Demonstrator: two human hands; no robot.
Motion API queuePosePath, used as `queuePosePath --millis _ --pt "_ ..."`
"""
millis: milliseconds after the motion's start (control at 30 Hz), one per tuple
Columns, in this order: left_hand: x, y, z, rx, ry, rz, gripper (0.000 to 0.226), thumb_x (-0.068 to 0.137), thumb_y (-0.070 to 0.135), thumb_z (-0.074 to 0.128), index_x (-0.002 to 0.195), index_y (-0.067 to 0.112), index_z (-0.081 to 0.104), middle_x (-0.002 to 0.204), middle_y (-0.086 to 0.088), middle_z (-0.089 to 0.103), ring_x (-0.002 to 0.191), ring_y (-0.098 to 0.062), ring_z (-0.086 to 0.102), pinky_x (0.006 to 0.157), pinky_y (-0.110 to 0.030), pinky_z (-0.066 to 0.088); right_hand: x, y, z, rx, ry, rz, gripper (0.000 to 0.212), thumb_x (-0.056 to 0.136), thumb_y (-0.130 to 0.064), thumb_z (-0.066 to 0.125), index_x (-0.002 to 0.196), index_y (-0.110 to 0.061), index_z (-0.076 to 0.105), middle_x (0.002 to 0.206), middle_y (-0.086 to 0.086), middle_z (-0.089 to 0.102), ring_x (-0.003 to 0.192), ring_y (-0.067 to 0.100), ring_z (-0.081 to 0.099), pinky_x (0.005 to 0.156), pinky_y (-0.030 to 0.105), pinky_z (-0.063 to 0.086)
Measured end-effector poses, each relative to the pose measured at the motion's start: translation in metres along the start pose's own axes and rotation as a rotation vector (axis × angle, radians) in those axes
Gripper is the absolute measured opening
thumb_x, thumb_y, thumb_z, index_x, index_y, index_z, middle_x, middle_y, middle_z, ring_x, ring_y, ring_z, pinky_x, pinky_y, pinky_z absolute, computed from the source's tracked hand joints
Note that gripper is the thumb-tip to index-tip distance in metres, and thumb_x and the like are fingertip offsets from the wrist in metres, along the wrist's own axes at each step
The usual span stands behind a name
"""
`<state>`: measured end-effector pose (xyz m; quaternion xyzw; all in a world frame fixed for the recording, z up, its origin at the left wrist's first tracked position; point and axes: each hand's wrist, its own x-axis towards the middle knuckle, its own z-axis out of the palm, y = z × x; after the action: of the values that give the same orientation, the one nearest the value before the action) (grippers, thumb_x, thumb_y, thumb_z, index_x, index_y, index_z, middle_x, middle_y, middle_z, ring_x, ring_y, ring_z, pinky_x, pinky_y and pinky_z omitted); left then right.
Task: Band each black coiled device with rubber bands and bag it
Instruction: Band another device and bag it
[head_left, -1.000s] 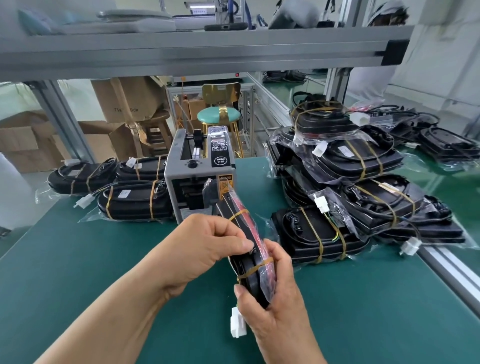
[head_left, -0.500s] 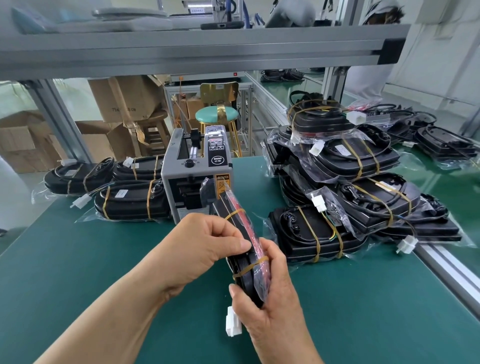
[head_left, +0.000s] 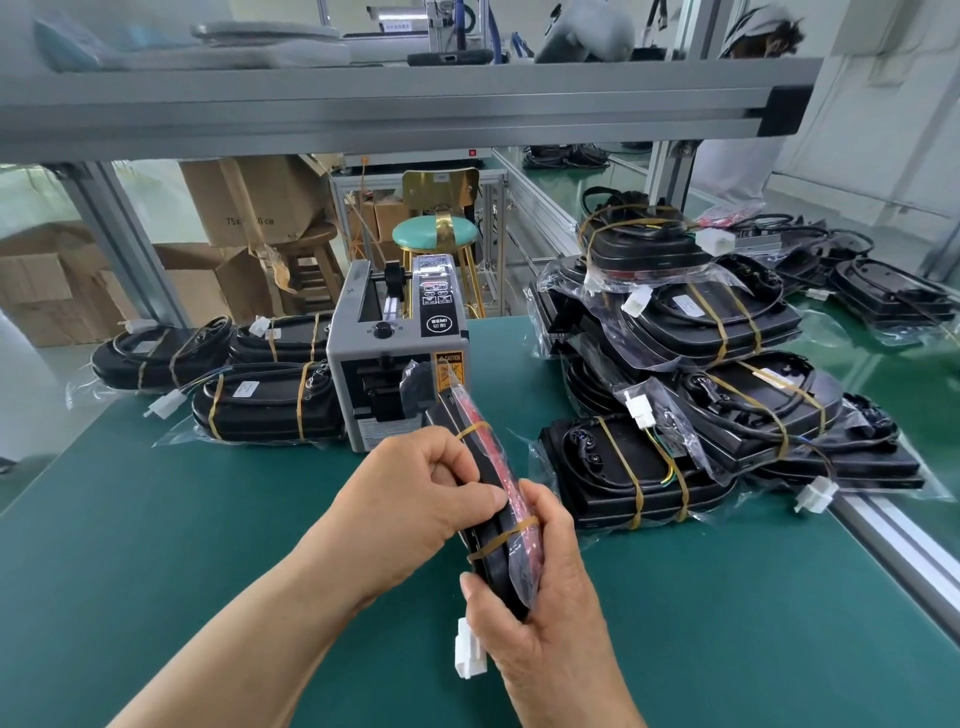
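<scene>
I hold a black coiled device (head_left: 493, 551) on edge above the green table (head_left: 208, 519), with two tan rubber bands round it and a clear bag with red print along its right side. My left hand (head_left: 415, 499) grips its left face, thumb pressed on the edge. My right hand (head_left: 535, 618) wraps round its lower end. A white connector (head_left: 469, 652) hangs below my right hand.
A grey tape dispenser (head_left: 395, 358) stands just behind the held device. Banded, bagged devices are piled at the right (head_left: 727, 405) and lie in a row at the left (head_left: 260, 400). An aluminium rail (head_left: 893, 540) edges the table at right. A shelf beam (head_left: 363, 114) runs overhead.
The held device and both hands stay in nearly the same place; the grip looks the same, with only a slight shift in the view.
</scene>
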<state>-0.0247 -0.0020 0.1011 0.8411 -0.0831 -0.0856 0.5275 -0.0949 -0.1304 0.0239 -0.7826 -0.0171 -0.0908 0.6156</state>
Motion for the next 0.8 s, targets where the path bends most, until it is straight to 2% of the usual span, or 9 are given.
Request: queuePosePath --millis 167,233,333,400,467,533,600,667,800 --pt "-0.003 -0.006 0.017 -0.130 0.220 -0.044 0.020 0.078 0.031 0.076 0.073 0.020 0.061 0.059 0.006 0.053 0.057 -0.010 0.045 0.061 -0.029 0.042 0.001 -0.002 0.002 -0.007 0.001 0.000 0.077 0.069 -0.036 0.068 0.134 -0.053 0.031 0.119 -0.014 0.061 0.104 0.003 0.060 0.084 0.013 0.047" --pt "-0.006 -0.008 0.024 -0.151 0.259 -0.025 0.020 0.078 0.035 0.076 0.075 0.023 0.061 0.057 0.010 0.051 0.056 -0.008 0.046 0.062 -0.031 0.044 0.001 -0.001 0.002 0.010 0.007 -0.005 0.078 0.069 -0.035 0.069 0.135 -0.052 0.031 0.123 -0.014 0.061 0.108 0.003 0.060 0.090 0.017 0.048" --pt "-0.015 -0.011 0.030 -0.150 0.188 0.021 0.029 0.063 0.051 0.074 0.085 0.038 0.059 0.060 0.015 0.045 0.057 -0.005 0.045 0.061 -0.029 0.048 0.003 0.000 -0.003 0.064 -0.004 0.029 0.081 0.066 -0.040 0.074 0.133 -0.056 0.032 0.129 -0.014 0.062 0.116 0.003 0.060 0.098 0.030 0.049" --pt "-0.018 -0.014 0.029 -0.136 0.155 0.028 0.037 0.054 0.057 0.069 0.087 0.046 0.057 0.064 0.017 0.045 0.059 -0.003 0.046 0.060 -0.023 0.048 0.007 -0.003 -0.015 0.106 -0.118 0.092 0.086 0.059 -0.040 0.076 0.131 -0.059 0.034 0.125 -0.017 0.065 0.114 0.001 0.062 0.099 0.031 0.049" --pt "-0.017 -0.018 0.027 -0.149 0.156 0.034 0.037 0.054 0.054 0.071 0.086 0.042 0.057 0.063 0.019 0.044 0.059 -0.002 0.044 0.058 -0.017 0.043 0.016 -0.009 -0.036 0.162 -0.257 0.163 0.090 0.055 -0.038 0.078 0.136 -0.050 0.040 0.126 -0.020 0.065 0.116 0.000 0.062 0.102 0.031 0.048" --pt "-0.016 -0.020 0.024 -0.155 0.143 0.043 0.043 0.051 0.056 0.074 0.084 0.034 0.056 0.062 0.021 0.045 0.057 0.000 0.042 0.056 -0.015 0.041 0.032 -0.020 -0.057 0.220 -0.240 0.197 0.080 0.057 -0.043 0.076 0.133 -0.040 0.051 0.129 -0.020 0.064 0.119 -0.002 0.059 0.104 0.031 0.046" --pt "-0.016 -0.018 0.026 -0.131 0.115 0.053 0.048 0.046 0.060 0.073 0.081 0.032 0.053 0.061 0.022 0.047 0.055 0.000 0.041 0.055 -0.015 0.041 0.056 -0.036 -0.064 0.108 -0.107 0.163 0.066 0.058 -0.057 0.070 0.121 -0.041 0.059 0.124 -0.022 0.064 0.117 -0.007 0.057 0.106 0.028 0.043" --pt "-0.015 -0.015 0.029 -0.114 0.098 0.066 0.044 0.048 0.056 0.074 0.079 0.033 0.051 0.059 0.021 0.047 0.053 0.000 0.040 0.052 -0.015 0.040 0.080 -0.054 -0.054 -0.126 -0.018 0.106 0.058 0.055 -0.065 0.066 0.106 -0.039 0.059 0.114 -0.021 0.064 0.108 -0.008 0.058 0.098 0.022 0.045" --pt "-0.012 -0.013 0.030 -0.080 0.088 0.054 0.042 0.048 0.054 0.073 0.079 0.039 0.049 0.056 0.020 0.043 0.052 -0.002 0.036 0.053 -0.019 0.036 0.118 -0.068 -0.023 -0.479 0.046 -0.016 0.040 0.067 -0.046 0.077 0.089 -0.025 0.051 0.093 -0.007 0.057 0.081 0.008 0.056 0.071 0.023 0.046"
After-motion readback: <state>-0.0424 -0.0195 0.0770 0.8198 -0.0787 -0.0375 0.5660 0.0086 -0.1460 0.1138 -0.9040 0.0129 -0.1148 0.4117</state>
